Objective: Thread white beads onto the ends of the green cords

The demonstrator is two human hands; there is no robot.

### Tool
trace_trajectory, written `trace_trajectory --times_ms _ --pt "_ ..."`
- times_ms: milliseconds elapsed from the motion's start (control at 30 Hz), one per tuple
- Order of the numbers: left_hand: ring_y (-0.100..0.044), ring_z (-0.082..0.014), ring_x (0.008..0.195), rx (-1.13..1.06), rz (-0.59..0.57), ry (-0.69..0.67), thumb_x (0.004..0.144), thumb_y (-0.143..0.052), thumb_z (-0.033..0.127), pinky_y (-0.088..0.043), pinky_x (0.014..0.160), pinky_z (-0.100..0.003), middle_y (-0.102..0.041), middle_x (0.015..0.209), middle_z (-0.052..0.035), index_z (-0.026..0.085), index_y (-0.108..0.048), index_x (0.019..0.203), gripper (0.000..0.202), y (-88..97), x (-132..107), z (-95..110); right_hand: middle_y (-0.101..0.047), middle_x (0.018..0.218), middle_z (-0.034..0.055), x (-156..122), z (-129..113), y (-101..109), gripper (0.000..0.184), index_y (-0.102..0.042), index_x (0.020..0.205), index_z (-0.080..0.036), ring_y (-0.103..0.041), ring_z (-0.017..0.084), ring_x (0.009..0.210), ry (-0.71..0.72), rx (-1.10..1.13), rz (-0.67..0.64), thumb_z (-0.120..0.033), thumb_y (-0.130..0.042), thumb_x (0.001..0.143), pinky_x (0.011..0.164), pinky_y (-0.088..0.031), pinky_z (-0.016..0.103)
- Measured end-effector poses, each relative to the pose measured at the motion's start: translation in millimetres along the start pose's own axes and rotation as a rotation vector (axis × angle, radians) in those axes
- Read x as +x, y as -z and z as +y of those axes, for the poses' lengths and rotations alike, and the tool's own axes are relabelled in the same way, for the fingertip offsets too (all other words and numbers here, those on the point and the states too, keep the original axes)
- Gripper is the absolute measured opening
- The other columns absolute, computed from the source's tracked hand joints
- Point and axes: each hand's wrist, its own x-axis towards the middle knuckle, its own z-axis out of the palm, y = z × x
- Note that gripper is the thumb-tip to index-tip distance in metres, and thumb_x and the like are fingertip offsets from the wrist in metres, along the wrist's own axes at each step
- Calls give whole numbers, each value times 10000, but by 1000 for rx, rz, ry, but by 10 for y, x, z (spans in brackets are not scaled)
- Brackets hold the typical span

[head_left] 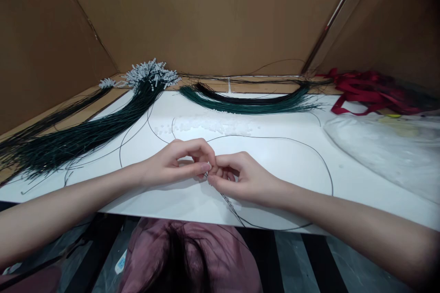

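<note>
My left hand (178, 162) and my right hand (240, 178) meet fingertip to fingertip over the white board (292, 178). Both are closed in a pinch on a thin dark cord (323, 165) that loops out to the right and back under my right wrist. A short beaded stretch of the cord (225, 198) hangs just below my right fingers. Small white beads (209, 124) lie scattered on the board beyond my hands.
A thick bundle of dark green cords with white beaded ends (103, 126) lies at the left. Another green and black bundle (247, 103) curves along the back. Red ribbons (371, 91) and a clear plastic bag (385, 151) sit at the right. Cardboard walls (213, 18) enclose the space.
</note>
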Motion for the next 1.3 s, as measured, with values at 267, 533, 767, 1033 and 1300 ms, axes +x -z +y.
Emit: trace_trajectory --times_ms 267,533,767,1033,1300 --pt "-635 -117 735 10 17 -48 967 -559 239 -519 679 -216 -659 822 -39 147 -607 1006 111 -5 4 11 -464 634 -41 -7 -15 -9 52 -580 763 -132 -424 80 591 -12 22 10 -137 -559 809 556 -350 215" --pt "-635 -119 737 9 17 -68 963 -565 227 -524 691 -221 -657 817 -42 141 -608 1012 108 -16 2 -12 -455 631 -43 -2 -21 -14 59 -607 778 -112 -409 75 582 0 30 18 -126 -561 811 542 -338 212" --pt "-634 -108 736 -22 31 -44 978 -544 234 -520 685 -202 -652 817 -33 151 -597 1021 107 -22 0 0 -465 629 -44 0 -50 0 60 -621 787 -107 -405 70 574 -15 58 22 -98 -562 796 536 -335 205" --pt "-627 -114 723 -27 56 -45 985 -530 240 -518 678 -215 -655 821 -33 161 -571 1044 106 -13 -7 -29 -465 611 -52 -3 -50 0 43 -593 759 -130 -415 70 563 -24 102 31 -120 -575 798 530 -330 202" --pt "-602 -106 717 -66 114 -145 987 -517 211 -500 671 -209 -622 804 -19 170 -570 1085 118 1 -21 -52 -497 625 -42 -4 -59 5 43 -597 760 -142 -438 76 575 -28 134 49 -124 -586 797 541 -340 204"
